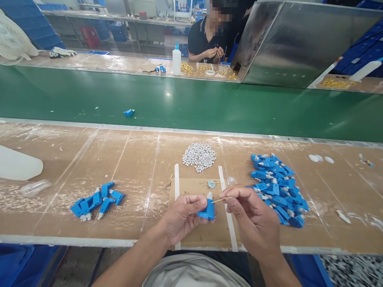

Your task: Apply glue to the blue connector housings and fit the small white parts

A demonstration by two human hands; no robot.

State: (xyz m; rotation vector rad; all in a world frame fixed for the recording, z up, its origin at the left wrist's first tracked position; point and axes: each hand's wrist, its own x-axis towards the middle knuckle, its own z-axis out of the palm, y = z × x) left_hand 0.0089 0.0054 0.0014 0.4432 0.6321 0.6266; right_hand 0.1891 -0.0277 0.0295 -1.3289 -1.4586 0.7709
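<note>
My left hand (186, 218) is closed around a small blue plastic part (210, 211) with a whitish tip pointing up. Pinched between the thumb and fingers of my right hand (254, 219) is a thin wooden toothpick (219, 200), whose end meets the blue part near its top. Both hands are above a piece of cardboard (203, 237) edged by two white tape strips. Just beyond them lies a small pale blue blob (211, 184) with another thin stick by it. Farther back is a heap of small grey pieces (199, 156).
A large pile of blue parts (277, 191) lies right, a smaller group (97, 200) left. A white bottle (19, 164) lies at the left edge. Past the table runs a green belt (191, 105) carrying one blue part (129, 113). A person (203, 42) sits opposite.
</note>
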